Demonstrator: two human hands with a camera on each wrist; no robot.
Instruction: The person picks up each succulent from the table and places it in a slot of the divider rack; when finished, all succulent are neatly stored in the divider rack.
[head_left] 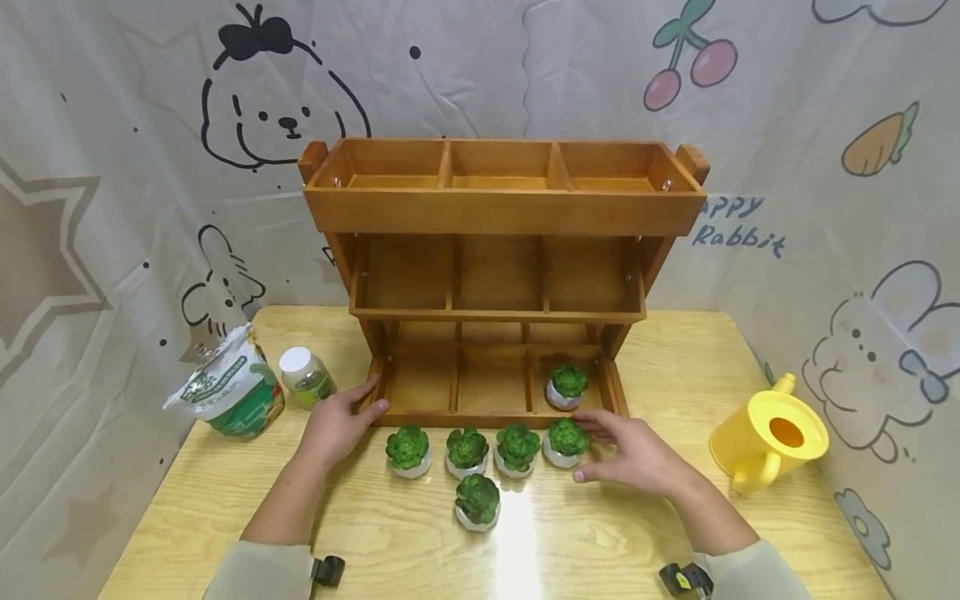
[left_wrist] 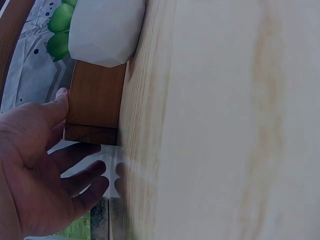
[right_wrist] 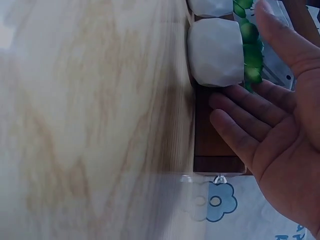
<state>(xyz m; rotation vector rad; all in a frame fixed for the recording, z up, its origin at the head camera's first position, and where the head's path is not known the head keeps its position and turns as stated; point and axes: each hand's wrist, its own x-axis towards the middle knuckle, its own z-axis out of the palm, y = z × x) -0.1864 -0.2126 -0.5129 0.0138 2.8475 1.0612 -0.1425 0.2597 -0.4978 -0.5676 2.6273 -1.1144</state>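
Observation:
A three-tier wooden shelf (head_left: 504, 213) with divided compartments stands at the back of the table. My left hand (head_left: 333, 429) is at its lower left front corner; in the left wrist view the thumb touches the wood and the fingers spread loosely beside it. My right hand (head_left: 637, 457) reaches in at the right, fingers extended between the bottom tier's front and a potted succulent (head_left: 566, 442), thumb apart from the pot. Another succulent (head_left: 567, 385) sits in the bottom right compartment. Several more succulents (head_left: 467, 452) line the shelf's front, with one succulent (head_left: 477, 502) nearer me.
On the left stand a green and white bag (head_left: 236, 392) and a white-capped jar (head_left: 307, 379). A yellow watering can (head_left: 768, 437) is on the right of the wooden table (head_left: 405, 558). Printed cloth (head_left: 480, 75) hangs behind and at both sides.

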